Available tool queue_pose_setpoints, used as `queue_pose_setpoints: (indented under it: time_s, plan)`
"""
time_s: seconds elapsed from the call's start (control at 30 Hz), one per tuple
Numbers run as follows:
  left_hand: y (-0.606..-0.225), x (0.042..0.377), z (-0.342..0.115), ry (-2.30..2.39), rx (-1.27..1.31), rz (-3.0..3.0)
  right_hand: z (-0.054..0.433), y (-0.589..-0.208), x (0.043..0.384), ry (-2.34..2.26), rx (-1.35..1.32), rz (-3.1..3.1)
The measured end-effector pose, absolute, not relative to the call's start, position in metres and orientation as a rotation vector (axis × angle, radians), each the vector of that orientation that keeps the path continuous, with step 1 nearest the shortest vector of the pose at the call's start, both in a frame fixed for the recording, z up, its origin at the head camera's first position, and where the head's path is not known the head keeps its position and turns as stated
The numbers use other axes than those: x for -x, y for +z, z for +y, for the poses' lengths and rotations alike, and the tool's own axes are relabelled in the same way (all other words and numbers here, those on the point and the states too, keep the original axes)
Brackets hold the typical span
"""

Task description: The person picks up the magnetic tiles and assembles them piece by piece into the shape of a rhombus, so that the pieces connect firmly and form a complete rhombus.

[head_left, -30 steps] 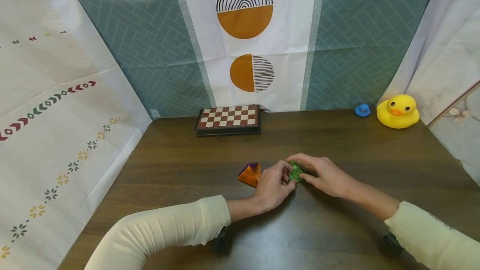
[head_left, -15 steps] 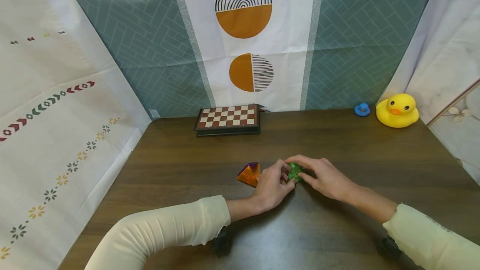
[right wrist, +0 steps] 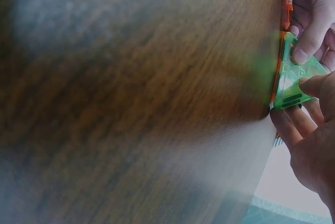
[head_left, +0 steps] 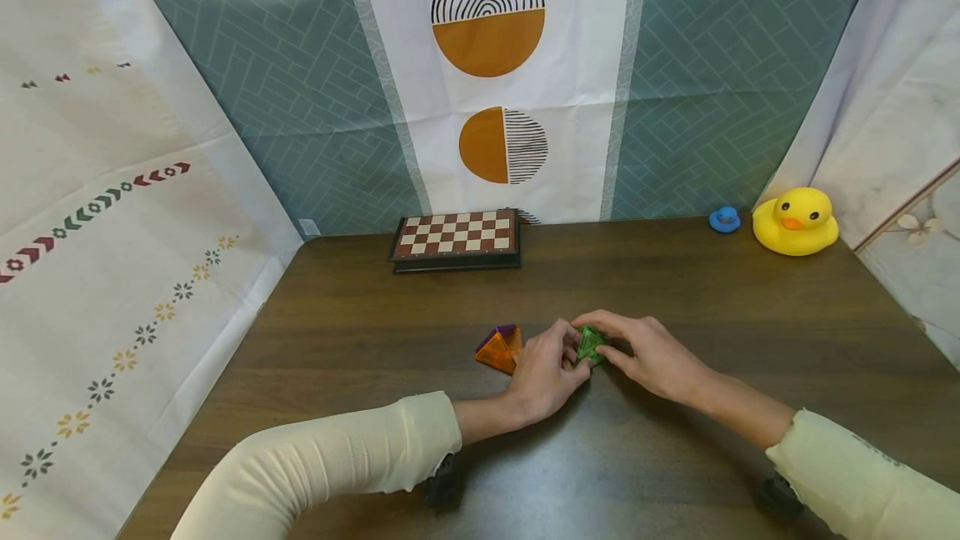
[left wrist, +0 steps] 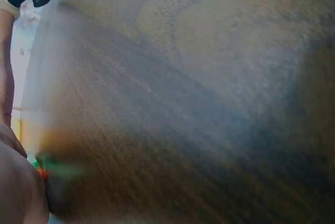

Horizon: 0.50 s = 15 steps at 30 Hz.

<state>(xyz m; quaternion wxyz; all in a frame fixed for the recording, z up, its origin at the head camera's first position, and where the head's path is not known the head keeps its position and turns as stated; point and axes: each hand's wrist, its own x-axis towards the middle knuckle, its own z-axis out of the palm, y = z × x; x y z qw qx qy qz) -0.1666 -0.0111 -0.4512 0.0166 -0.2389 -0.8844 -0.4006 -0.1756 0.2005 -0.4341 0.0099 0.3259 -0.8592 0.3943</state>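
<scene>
A translucent green triangular magnetic tile piece (head_left: pixel 589 345) stands on the table between both hands. My right hand (head_left: pixel 647 354) pinches it from the right, with the thumb on its near face and the fingers behind. From the left, my left hand (head_left: pixel 542 375) holds its other side; in the right wrist view that thumb presses on the green tile (right wrist: pixel 294 80). An orange tile edge (right wrist: pixel 277 75) runs along its base there. Just left of my left hand sits an orange and purple tile piece (head_left: pixel 498 350), partly covered by the hand.
A folded chessboard box (head_left: pixel 455 242) lies at the back of the brown table (head_left: pixel 360 323). A small blue duck (head_left: pixel 724 220) and a large yellow duck (head_left: pixel 795 223) stand at the back right. Patterned cloth hangs behind the table.
My right hand and the green tile piece have shifted very slightly, the tile turning a little. Both hands keep their hold, and the orange and purple piece has stayed put.
</scene>
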Motion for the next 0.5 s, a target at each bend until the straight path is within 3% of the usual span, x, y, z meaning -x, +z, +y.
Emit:
queue_pose_setpoints:
  time_s: [0.5]
  plan:
    - [-0.4495,0.1648,-0.0139,-1.304,0.763,-2.74,0.1994,-0.4329,0.1757,1.256,-0.991,-2.709]
